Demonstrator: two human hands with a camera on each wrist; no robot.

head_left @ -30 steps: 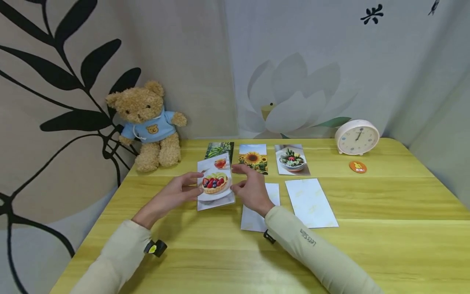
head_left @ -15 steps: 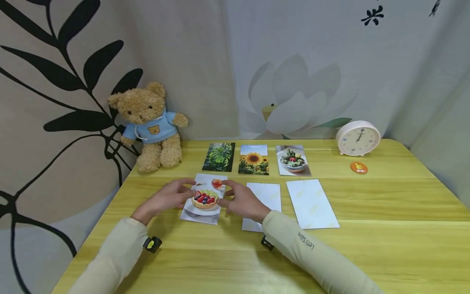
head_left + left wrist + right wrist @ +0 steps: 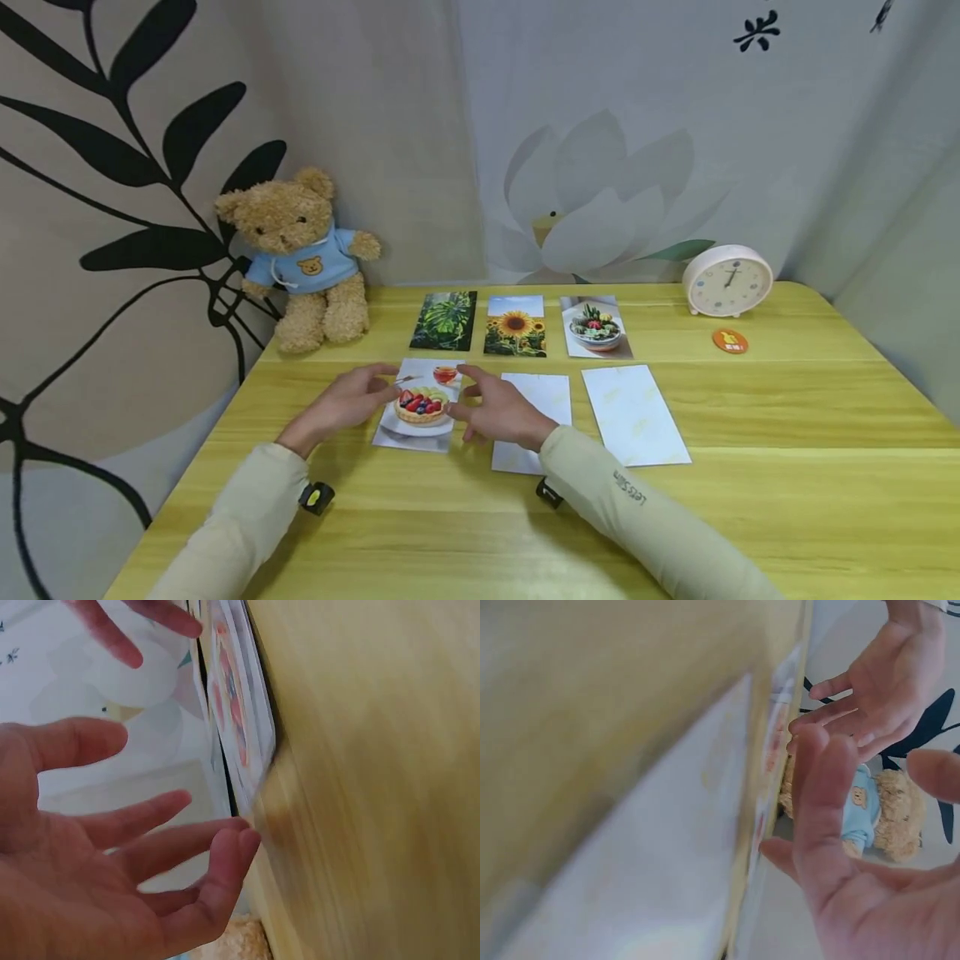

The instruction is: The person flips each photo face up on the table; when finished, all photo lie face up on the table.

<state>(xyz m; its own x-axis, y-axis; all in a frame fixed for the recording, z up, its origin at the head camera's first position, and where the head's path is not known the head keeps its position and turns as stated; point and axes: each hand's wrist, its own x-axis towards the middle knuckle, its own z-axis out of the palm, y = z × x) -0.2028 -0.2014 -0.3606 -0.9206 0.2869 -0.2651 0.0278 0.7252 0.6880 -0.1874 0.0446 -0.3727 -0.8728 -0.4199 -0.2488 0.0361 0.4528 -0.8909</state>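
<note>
A fruit tart picture card (image 3: 420,427) lies face up on the wooden table, in the near row at the left. My left hand (image 3: 341,407) is at its left edge with relaxed, spread fingers; in the left wrist view, fingertips reach the card's corner and the thumb stands apart. At the card's right edge is my right hand (image 3: 504,408), its fingers loosely bent and parted from the thumb in the right wrist view. Whether either hand still touches the card is hard to tell. A white face-down card (image 3: 536,396) lies partly hidden under my right wrist.
Behind lie a green leaf card (image 3: 443,321), a sunflower card (image 3: 516,326) and a cactus bowl card (image 3: 597,327). Another white card (image 3: 636,415) is at the right. A teddy bear (image 3: 303,258), a round clock (image 3: 727,281) and an orange disc (image 3: 730,340) stand or lie farther back.
Both hands have brought the tart card down and toward me from in front of the leaf card onto the table. It then shifted slightly, and my fingers have loosened around it.
</note>
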